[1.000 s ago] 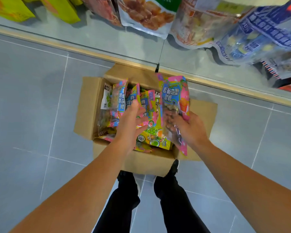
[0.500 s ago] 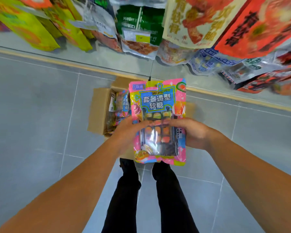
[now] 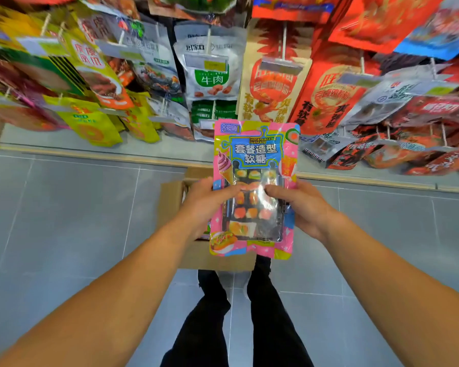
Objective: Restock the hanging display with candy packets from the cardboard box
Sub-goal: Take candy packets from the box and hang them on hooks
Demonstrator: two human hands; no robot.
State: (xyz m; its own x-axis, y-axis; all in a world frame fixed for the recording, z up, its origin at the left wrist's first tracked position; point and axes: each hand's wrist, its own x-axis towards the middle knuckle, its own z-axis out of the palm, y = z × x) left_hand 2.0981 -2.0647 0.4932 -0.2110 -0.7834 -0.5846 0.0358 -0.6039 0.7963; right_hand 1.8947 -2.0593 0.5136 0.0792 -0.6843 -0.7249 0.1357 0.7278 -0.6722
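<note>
1. At 6 o'clock, nearest the camera, two legs in black trousers (image 3: 270, 327) stand on the grey tiled floor (image 3: 64, 221).
2. Above them, both bare forearms reach toward the middle of the view.
3. At the centre, the left hand (image 3: 206, 205) grips the left edge of a candy packet (image 3: 255, 189), thumb lying across its clear window and the other fingers hidden behind it.
4. From 3 o'clock of the packet, the right hand (image 3: 306, 207) holds the right edge the same way, thumb on the front.
5. The packet is upright and faces the camera, pink and yellow with a blue label, sweets showing through the window.
6. Behind the hands, a cardboard box (image 3: 170, 205) sits open on the floor, mostly covered by the packet; what it holds cannot be made out.
7. From 9 to 3 o'clock across the top, the hanging display (image 3: 210, 64) is crowded with snack bags on pegs, blurred at the sides.
</note>
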